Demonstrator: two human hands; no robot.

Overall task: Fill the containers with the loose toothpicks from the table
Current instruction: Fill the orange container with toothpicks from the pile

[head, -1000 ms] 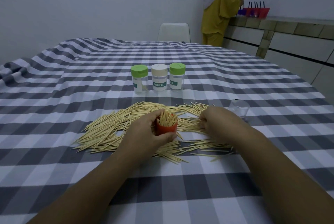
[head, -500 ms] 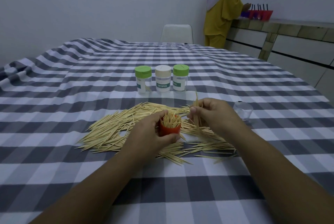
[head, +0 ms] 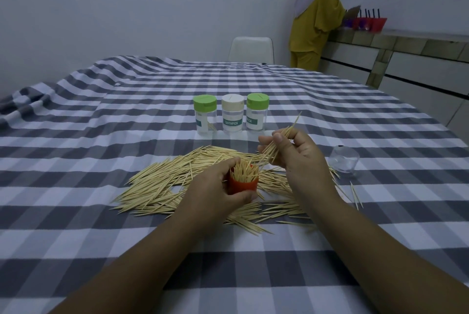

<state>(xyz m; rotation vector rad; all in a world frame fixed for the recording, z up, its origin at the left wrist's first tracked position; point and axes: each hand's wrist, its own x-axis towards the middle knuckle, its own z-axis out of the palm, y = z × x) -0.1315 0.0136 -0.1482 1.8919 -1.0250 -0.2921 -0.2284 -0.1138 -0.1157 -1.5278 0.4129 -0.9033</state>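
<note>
Checked grey-and-white tablecloth [head: 76, 250] covers the whole table, plain wall behind. Nearest: both forearms reach in from the bottom edge. Left hand [head: 215, 194] is curled round the red container [head: 243, 184], holding it upright just above the pile; it's already packed w/ picks standing on end, approx. full by the look of it. Loose toothpicks [head: 162, 186] are spread around and under that hand, a few strays off to the right.

Right hand [head: 297, 154] pinches a small bundle of toothpicks [head: 279, 143] btwn thumb and fingers, tips slanting down toward the red mouth. 1 s ago that hand was flat down in the pile gathering; half a sec ago it was lifting w/ the bundle; now it's raised and angled over the opening. So the pick-up looks done and the drop-in is next, prob. a tight fit.

Further right, a clear cap [head: 342, 161] lies on its side. Beyond: three lidded jars [head: 231, 117] in a row, seemingly near empty, so lots left. Far back a white chair [head: 251, 48] and a person in yellow [head: 314, 29] at a counter.
</note>
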